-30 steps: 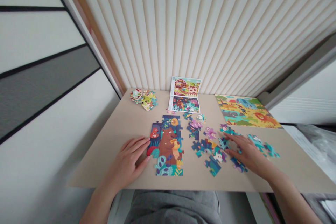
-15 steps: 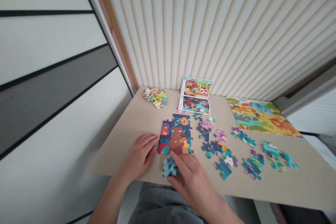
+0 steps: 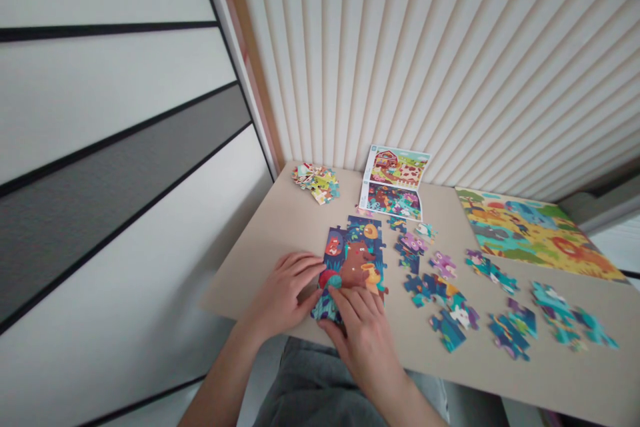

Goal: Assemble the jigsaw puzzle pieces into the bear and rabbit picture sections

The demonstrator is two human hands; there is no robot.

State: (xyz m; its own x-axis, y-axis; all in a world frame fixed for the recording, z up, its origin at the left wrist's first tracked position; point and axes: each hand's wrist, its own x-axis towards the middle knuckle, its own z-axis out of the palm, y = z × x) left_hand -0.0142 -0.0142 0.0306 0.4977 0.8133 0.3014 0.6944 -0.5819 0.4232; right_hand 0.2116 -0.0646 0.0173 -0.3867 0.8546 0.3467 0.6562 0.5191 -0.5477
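Works at the beige table (image 3: 250,247), left of the safari puzzle (image 3: 535,230), on the bear puzzle (image 3: 356,260). Rests left hand (image 3: 286,291), digits apart, against its left edge; clamps right hand (image 3: 367,333) on teal leaf piece (image 3: 323,307) at its lower left.

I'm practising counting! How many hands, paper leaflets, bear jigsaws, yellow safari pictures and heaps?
Bare left hand and right hand: 2
White-edged paper leaflet: 1
Dark-blue bear jigsaw: 1
Yellow rectangular safari picture: 1
Multicoloured jigsaw-piece heap: 1
Total: 6

Looks like a home: puzzles cover a table (image 3: 250,260).
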